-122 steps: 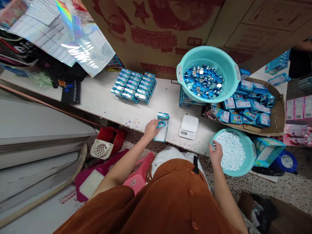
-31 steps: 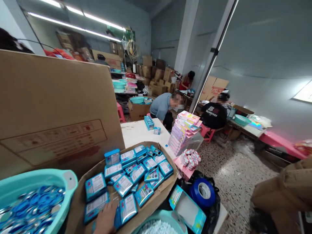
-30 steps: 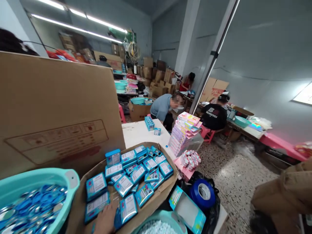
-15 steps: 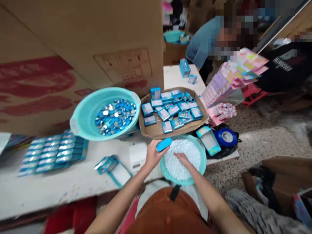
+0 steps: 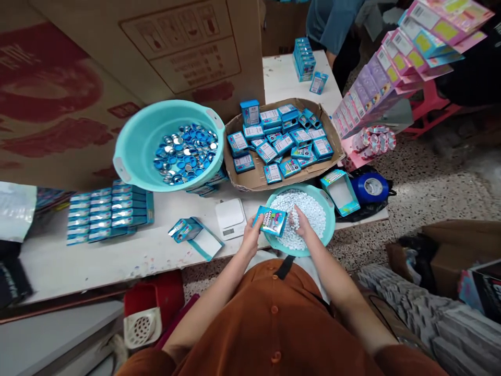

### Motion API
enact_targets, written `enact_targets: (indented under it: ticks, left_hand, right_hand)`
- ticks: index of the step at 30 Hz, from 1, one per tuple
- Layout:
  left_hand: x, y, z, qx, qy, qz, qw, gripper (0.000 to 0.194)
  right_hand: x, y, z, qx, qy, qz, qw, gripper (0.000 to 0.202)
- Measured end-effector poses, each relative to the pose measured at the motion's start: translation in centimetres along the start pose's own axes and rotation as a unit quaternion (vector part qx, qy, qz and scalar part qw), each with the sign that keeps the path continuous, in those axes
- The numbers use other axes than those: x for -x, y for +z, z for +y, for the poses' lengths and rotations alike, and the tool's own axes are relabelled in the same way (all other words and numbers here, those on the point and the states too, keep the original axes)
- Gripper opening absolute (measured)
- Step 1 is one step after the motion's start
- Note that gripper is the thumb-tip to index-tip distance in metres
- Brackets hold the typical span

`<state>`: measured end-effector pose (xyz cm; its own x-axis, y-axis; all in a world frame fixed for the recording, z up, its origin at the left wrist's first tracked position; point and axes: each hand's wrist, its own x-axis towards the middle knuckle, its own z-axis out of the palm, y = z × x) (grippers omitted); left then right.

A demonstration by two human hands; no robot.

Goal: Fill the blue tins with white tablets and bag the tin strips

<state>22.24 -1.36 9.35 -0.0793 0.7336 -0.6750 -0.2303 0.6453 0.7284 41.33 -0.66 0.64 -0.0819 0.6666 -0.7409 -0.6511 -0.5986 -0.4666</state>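
Note:
My left hand [image 5: 252, 233] is closed on the near end of a small flat blue printed tin [image 5: 273, 221], its lettered face turned up. The tin hangs over the left side of a turquoise basin [image 5: 331, 226] full of small white pellets [image 5: 313, 209]. Over these pellets my right hand [image 5: 303, 223] is curled, its fingertips close to the tin's right end. White pellets show in the curl of its fingers. Beyond the basin, a cardboard tray [image 5: 254, 181] holds many similar blue tins [image 5: 267, 151].
A larger turquoise basin [image 5: 135, 151] holds blue and silver caps [image 5: 188, 154]. A white scale [image 5: 230, 216], an opened blue carton [image 5: 205, 243] and stacked blue packs [image 5: 111, 211] stand left. Tape [image 5: 371, 186] and another carton [image 5: 340, 190] lie right. A big cardboard box [image 5: 176, 57] rises behind; a person [image 5: 332, 23] is beyond.
The view has tipped downward. My left hand has turned the tin so its printed face shows. My right hand has come up from the pellets, closing, nearer the tin.

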Motion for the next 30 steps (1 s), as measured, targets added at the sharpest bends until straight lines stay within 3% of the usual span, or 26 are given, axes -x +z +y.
enact_targets:
  ticks: [3, 7, 9, 13, 17, 24, 30]
  left_hand:
    - [0.6, -0.8, -0.1, 0.071, -0.092, -0.065, 0.991, 0.046]
    - [2.1, -1.1, -0.3, 0.069, -0.099, -0.157, 0.98, 0.062]
    - [2.5, -0.9, -0.4, 0.034, -0.061, -0.171, 0.983, 0.071]
    - [1.8, -0.5, -1.0, -0.044, 0.032, -0.183, 0.982, 0.063]
    - [0.2, -0.4, -2.2, -0.157, 0.143, -0.171, 0.962, 0.06]
    - [-0.4, 1.2, -2.3, -0.394, 0.306, -0.197, 0.844, 0.042]
    - [0.0, 2.6, -1.7, -0.457, 0.34, -0.193, 0.799, 0.049]
  right_hand:
    - [0.8, 0.0, -1.3, -0.073, 0.044, -0.012, 0.996, 0.025]
    - [2.2, 0.0, -2.9, -0.16, 0.021, -0.029, 0.986, 0.014]
    - [3.0, 0.2, -3.5, -0.2, 0.017, -0.043, 0.979, 0.01]
    - [4.4, 0.7, -4.7, -0.256, 0.012, -0.051, 0.965, 0.005]
    - [5.5, 1.3, -5.6, -0.264, -0.009, -0.037, 0.964, 0.004]
    - [6.9, 3.2, -6.7, -0.252, -0.038, -0.017, 0.967, 0.006]
    - [7.9, 4.3, -7.3, -0.205, -0.086, 0.016, 0.975, 0.011]
